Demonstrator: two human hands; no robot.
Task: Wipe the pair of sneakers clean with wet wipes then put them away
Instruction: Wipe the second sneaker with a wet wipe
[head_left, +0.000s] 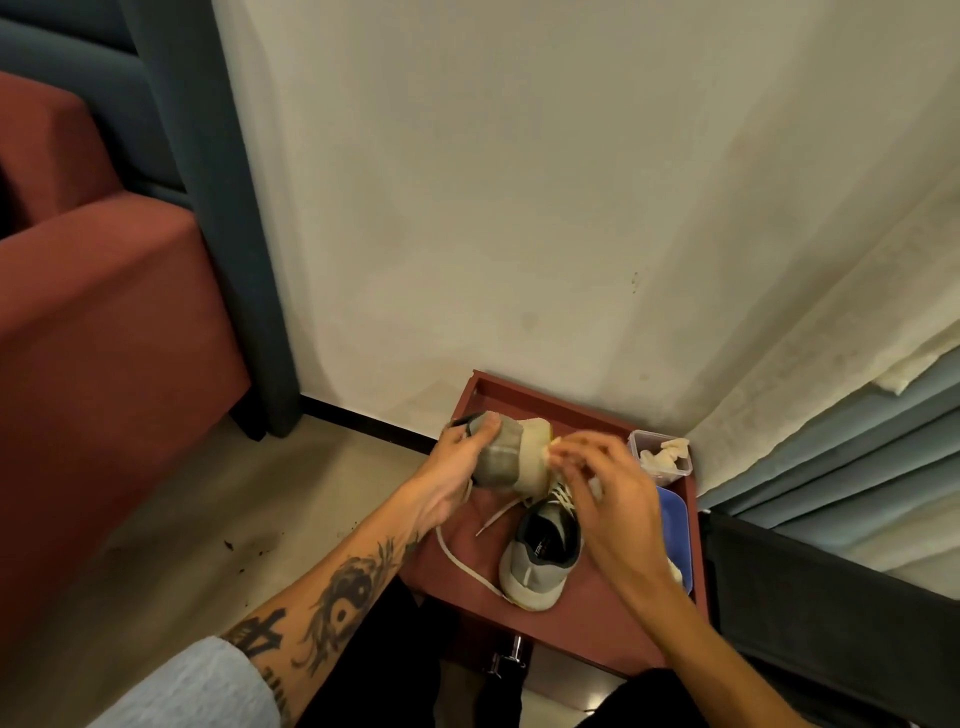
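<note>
My left hand (453, 470) grips a grey sneaker (506, 457) and holds it lifted, its pale sole turned toward the right. My right hand (605, 496) pinches a small white wet wipe (702, 452) against the sole's edge. The second grey sneaker (540, 556) lies on the red tray-like table (571, 629) below, its opening facing up and a white lace trailing off to the left. Part of this sneaker's front is hidden behind my right hand.
A clear plastic box (662, 457) with crumpled wipes stands at the table's far right corner, a blue container (675, 535) just in front of it. A red sofa (93, 338) is at the left, curtains at the right, wall straight behind. Dark crumbs dot the floor.
</note>
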